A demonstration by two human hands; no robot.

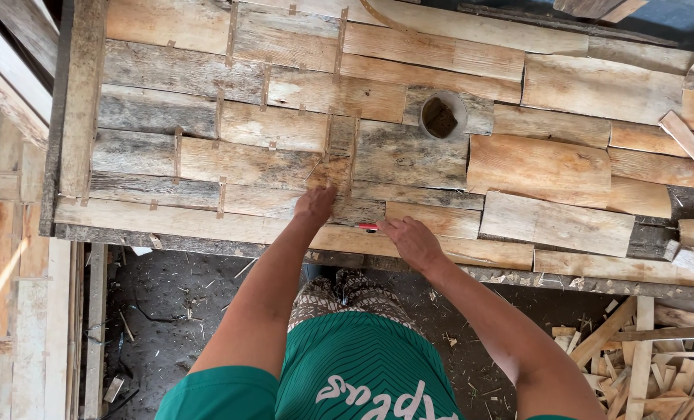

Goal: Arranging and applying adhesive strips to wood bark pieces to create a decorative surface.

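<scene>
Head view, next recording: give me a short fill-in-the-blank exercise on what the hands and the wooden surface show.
1. The left hand rests on a surface made of flat ____ pieces.
2. Beside the right hand lies a small tool whose visible part is ____ in colour.
3. The round container stands on the boards, ____ from both hands.
4. Offcuts lie piled on the ground at the lower ____ of the view.

Missing words: wooden; red; apart; right

Both arms reach forward — left hand (315, 205) and right hand (411, 239) palm-down.
</scene>
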